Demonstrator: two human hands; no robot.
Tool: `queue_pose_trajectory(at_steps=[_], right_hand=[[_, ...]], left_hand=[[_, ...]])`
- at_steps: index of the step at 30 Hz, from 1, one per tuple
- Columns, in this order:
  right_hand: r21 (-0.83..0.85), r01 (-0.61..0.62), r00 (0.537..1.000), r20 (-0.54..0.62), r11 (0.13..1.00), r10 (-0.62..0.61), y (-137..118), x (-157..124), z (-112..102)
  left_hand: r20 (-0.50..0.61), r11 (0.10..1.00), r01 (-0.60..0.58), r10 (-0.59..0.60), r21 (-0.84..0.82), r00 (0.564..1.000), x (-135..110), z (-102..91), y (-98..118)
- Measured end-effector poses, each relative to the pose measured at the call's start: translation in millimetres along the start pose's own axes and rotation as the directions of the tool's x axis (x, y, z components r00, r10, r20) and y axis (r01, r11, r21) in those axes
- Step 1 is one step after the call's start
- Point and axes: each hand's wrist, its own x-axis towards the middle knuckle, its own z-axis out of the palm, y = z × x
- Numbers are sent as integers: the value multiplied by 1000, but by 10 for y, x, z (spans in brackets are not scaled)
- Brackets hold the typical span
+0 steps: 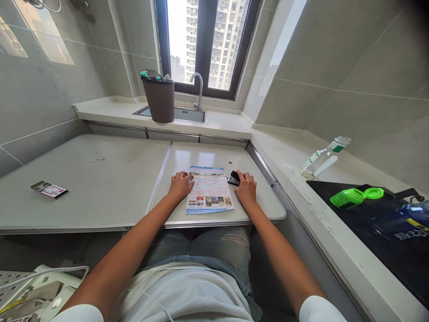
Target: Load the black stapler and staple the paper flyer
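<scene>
A printed leaflet [210, 190] with blue edges, dense text and a row of small pictures lies flat on the folding table [114, 179] in front of me. My left hand [181, 185] is at its left edge, fingers bent and thumb side touching the paper. On the other side, my right hand [246, 185] is closed around a black stapler [233, 178], whose front end points left and reaches the leaflet's right edge. Beyond the stapler lies a small dark piece [230, 162], too small to make out.
A small flat box [50, 190] lies far left on the table. Behind stand a brown bin [161, 100], a sink [189, 115] and a faucet [199, 91]. The right counter holds a clear bottle [323, 158], a green flip-top bottle [348, 197] and a dark bag [382, 232].
</scene>
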Motion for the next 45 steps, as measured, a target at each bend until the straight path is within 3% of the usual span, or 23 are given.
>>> queue_pose_trajectory(at_steps=[4, 7, 10, 13, 17, 20, 26, 29, 37, 42, 43, 45], right_hand=[[-16, -90, 985, -150, 996, 86, -41, 68, -143], [1, -72, 980, -185, 997, 71, -323, 107, -238], [112, 28, 997, -78, 993, -20, -769, 94, -141], [165, 48, 996, 72, 985, -60, -1176, 50, 91], [98, 17, 980, 194, 995, -36, -1358, 44, 271], [110, -4, 982, 190, 994, -17, -1165, 70, 228], [115, -2, 996, 90, 993, -8, -350, 23, 25], [123, 6, 999, 53, 992, -13, -62, -8, -23], [182, 35, 996, 77, 983, -50, 49, 42, 36], [327, 56, 986, 128, 943, -103, 299, 213, -106], [343, 33, 989, 124, 939, -80, 404, 268, -153], [289, -92, 995, 49, 953, 81, 639, 364, -226]], left_hand=[[6, 1000, 6, -5, -3, 1000, 1, -4, 7], [10, 1000, 8, -7, -10, 1000, 3, -4, 13], [-6, 999, 30, -31, -45, 1000, 4, -15, 12], [-39, 993, 78, -82, -90, 996, 5, -31, 2], [-62, 988, 94, -102, -126, 993, 7, -40, -16], [-60, 986, 94, -103, -135, 993, 7, -36, -21], [-50, 985, 108, -115, -132, 992, 8, -25, -6], [-44, 988, 104, -110, -117, 993, 14, -21, -3], [-41, 979, 122, -131, -161, 991, 7, -33, -17], [-45, 975, 136, -146, -175, 988, 12, -29, -17], [-46, 974, 140, -150, -179, 988, 15, -28, -19], [-47, 972, 142, -153, -185, 987, 19, -27, -25]])
